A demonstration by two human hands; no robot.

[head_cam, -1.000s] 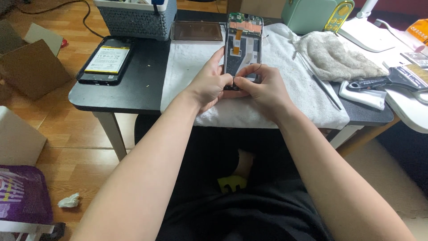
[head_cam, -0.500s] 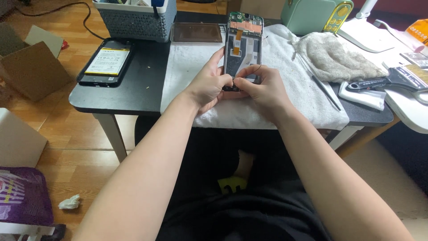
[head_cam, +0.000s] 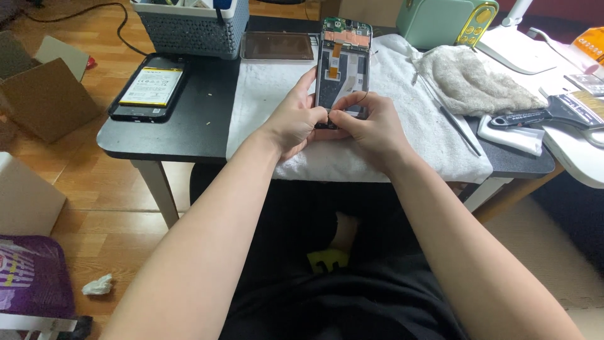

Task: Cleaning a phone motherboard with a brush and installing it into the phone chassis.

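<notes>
Small dark table (head_cam: 189, 126) over a wooden floor, with a white towel (head_cam: 402, 151) spread across its middle. On the towel, an opened phone frame (head_cam: 343, 69), back cover off, long axis running straight away from the body, top end far, bottom end near. Green board and a copper-coloured strip visible at the far end, grey metal plate down the middle, a thin dark wire curving along the right edge. Both hands closed on the near end: left hand (head_cam: 294, 123) gripping the left edge, index finger stretched up along the side; right hand (head_cam: 371, 126) pinching at the bottom edge, fingertips narrow and meeting the left thumb there. Neither hand clearly nearer; frame lying directly ahead of both grips. What the right fingertips pinch, too small to tell.

Off to the left, a phone battery panel (head_cam: 150, 88); behind, a grey basket (head_cam: 189, 31); right, a crumpled cloth (head_cam: 472, 82) and tools (head_cam: 522, 118).
</notes>
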